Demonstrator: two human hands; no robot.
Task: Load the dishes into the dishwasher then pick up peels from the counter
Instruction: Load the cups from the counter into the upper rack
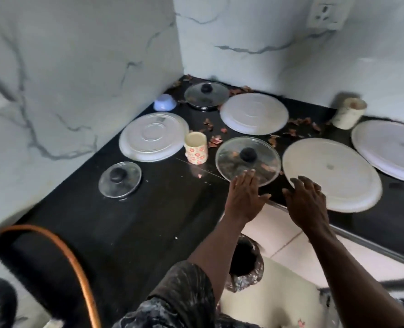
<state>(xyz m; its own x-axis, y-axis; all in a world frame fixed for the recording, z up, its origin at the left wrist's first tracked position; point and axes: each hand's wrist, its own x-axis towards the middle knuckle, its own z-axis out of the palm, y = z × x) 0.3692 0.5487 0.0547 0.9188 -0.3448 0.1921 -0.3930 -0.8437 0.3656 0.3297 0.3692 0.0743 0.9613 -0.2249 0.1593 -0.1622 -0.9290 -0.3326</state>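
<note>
Several white plates lie upside down on the black counter [149, 214]: one at the left [153, 136], one at the back [254, 113], one in front [333, 174], one at the right edge [390, 150]. Glass lids with black knobs lie at the back [207, 94], the middle [248, 159] and the left [120, 179]. My left hand [243, 197] reaches with straight fingers to the near rim of the middle lid. My right hand [307, 200], fingers spread, touches the near-left rim of the front plate. Reddish peels [214, 142] are scattered between the dishes.
A floral cup [195, 147] stands beside the middle lid and a white cup [349, 112] by the back wall. A small blue bowl [164, 102] sits upside down in the corner. An orange hose [77, 261] crosses the near left. A dark bin [244, 261] stands below the counter edge.
</note>
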